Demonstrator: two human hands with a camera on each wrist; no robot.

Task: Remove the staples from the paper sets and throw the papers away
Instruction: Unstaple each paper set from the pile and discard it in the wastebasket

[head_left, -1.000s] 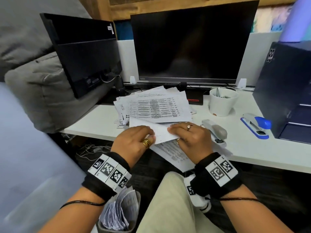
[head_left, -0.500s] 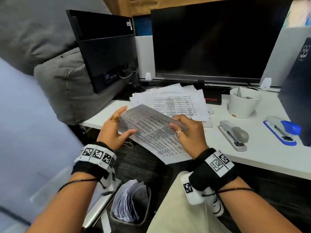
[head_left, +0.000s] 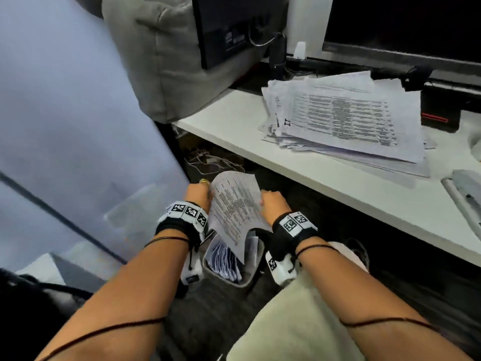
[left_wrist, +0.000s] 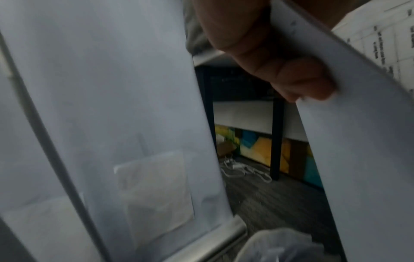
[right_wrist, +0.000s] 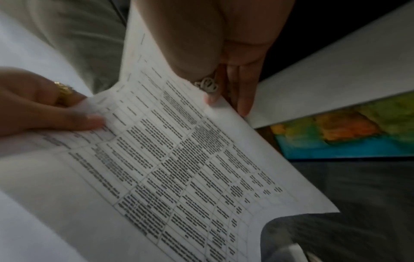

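Observation:
A printed paper sheet (head_left: 235, 209) hangs below the desk edge, its lower end dipping into a grey waste bin (head_left: 247, 281) that holds several folded papers. My left hand (head_left: 199, 192) pinches the sheet's left edge and my right hand (head_left: 272, 201) pinches its right edge. In the right wrist view the sheet (right_wrist: 179, 168) shows a printed table, with my right thumb (right_wrist: 210, 99) on its top edge and my left hand's fingers (right_wrist: 67, 120) on the other side. The left wrist view shows my fingertips (left_wrist: 302, 85) on the blank back of the paper (left_wrist: 358, 141).
A messy stack of printed papers (head_left: 346, 118) lies on the white desk (head_left: 234, 121). A grey stapler (head_left: 466, 191) sits at the right edge. Monitors stand behind. A pale partition (head_left: 65, 126) is on the left, with cables (head_left: 208, 162) on the floor under the desk.
Both hands have carried the sheet down off the desk and to the left, over the bin. The view has tilted down towards the floor.

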